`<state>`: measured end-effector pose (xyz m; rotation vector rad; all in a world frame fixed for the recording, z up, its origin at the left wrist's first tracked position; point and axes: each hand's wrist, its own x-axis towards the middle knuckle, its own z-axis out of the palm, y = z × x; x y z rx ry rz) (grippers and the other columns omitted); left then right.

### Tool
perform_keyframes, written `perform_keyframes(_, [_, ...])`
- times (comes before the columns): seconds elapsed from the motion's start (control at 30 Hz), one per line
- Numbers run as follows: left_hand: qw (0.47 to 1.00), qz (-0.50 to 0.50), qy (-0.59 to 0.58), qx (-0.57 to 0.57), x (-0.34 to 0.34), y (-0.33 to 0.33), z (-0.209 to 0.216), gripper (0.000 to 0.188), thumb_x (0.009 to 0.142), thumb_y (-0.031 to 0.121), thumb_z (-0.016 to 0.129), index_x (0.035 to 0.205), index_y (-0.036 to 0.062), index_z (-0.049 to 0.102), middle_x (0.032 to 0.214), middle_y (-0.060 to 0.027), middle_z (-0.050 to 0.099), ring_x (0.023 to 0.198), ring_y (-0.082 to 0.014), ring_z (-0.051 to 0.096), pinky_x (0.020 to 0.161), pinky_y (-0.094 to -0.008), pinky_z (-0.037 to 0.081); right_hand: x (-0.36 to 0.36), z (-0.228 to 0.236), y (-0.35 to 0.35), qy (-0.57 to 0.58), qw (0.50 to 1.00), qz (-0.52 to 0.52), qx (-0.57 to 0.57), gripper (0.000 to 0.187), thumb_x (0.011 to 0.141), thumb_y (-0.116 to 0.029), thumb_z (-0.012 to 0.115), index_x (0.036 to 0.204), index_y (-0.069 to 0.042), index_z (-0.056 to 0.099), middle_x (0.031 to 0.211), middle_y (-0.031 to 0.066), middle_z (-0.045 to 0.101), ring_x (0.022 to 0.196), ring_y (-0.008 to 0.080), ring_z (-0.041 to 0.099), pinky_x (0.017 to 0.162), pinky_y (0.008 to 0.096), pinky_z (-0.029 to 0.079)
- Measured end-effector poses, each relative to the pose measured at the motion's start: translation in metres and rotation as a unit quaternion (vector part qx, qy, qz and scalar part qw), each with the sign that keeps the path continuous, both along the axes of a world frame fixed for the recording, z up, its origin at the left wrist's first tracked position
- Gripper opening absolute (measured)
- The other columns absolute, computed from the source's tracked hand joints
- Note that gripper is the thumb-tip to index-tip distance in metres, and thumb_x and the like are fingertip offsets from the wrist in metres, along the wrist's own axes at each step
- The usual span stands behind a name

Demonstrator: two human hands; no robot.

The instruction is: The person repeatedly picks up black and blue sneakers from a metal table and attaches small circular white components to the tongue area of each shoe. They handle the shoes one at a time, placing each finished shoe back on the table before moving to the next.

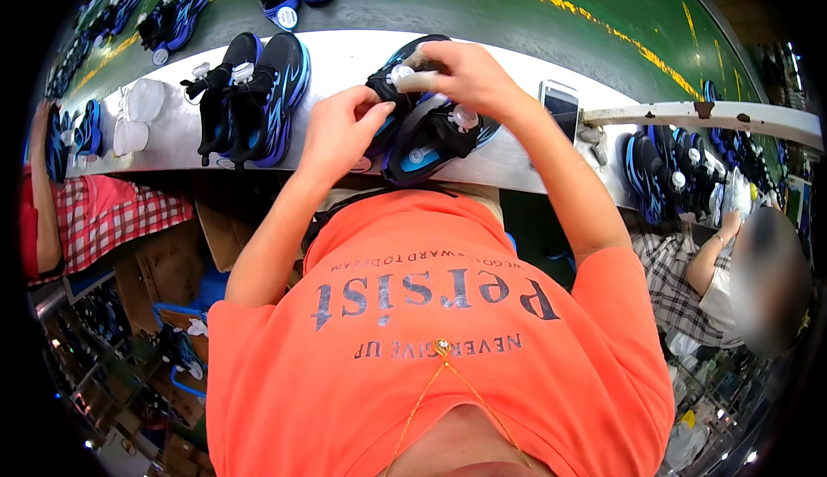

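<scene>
A pair of black sneakers with blue and purple soles lies on the bench under my hands. My left hand point(340, 128) is at the side of the left sneaker point(385, 88), its thumb and fingertips pinched together. Whatever they grip is too small to make out. Over the same sneaker's lacing, my right hand point(465, 77) reaches with bent, closed fingers, some wearing whitish finger covers. A round white piece point(400, 73) sits by those fingers; what they hold is hidden. The right sneaker point(422, 157) lies closest to me, its blue insole showing and a clear-white round piece point(465, 117) at its laces.
Another sneaker pair point(267, 102) stands on the bench point(336, 55) to the left, past it white plastic cups point(133, 115). At right are a phone point(560, 108), a white metal bar point(698, 114) and more sneakers point(659, 171). Sneakers line the green belt beyond. Co-workers sit on both sides.
</scene>
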<state>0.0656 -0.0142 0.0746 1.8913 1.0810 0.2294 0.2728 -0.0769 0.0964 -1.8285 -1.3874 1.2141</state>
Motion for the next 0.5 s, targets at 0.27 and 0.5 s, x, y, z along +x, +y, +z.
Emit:
perform_keyframes(0.27, [0.958, -0.220, -0.090, 0.158, 0.001, -0.063, -0.013, 0.021, 0.080, 0.004, 0.061, 0.098, 0.0040, 0.070, 0.096, -0.0100, 0.069, 0.091, -0.0295, 0.060, 0.083, -0.0377, 0.048, 0.046, -0.008, -0.090, -0.016, 0.997, 0.072, 0.032, 0.065, 0.075, -0.015, 0.077, 0.137, -0.023, 0.058, 0.106, 0.0043, 0.054, 0.096, 0.0182, 0.052, 0.089, 0.0310, 0.046])
perform_keyframes(0.5, [0.932, -0.283, -0.084, 0.210, 0.012, -0.055, -0.035, 0.022, 0.074, -0.002, 0.058, 0.087, 0.0092, 0.071, 0.087, -0.0035, 0.067, 0.086, -0.0244, 0.053, 0.078, -0.0372, 0.036, 0.017, -0.026, -0.064, -0.052, 0.987, 0.080, 0.129, 0.065, 0.072, -0.012, 0.077, 0.133, -0.027, 0.060, 0.097, 0.0066, 0.045, 0.087, 0.0219, 0.052, 0.081, 0.0335, 0.047])
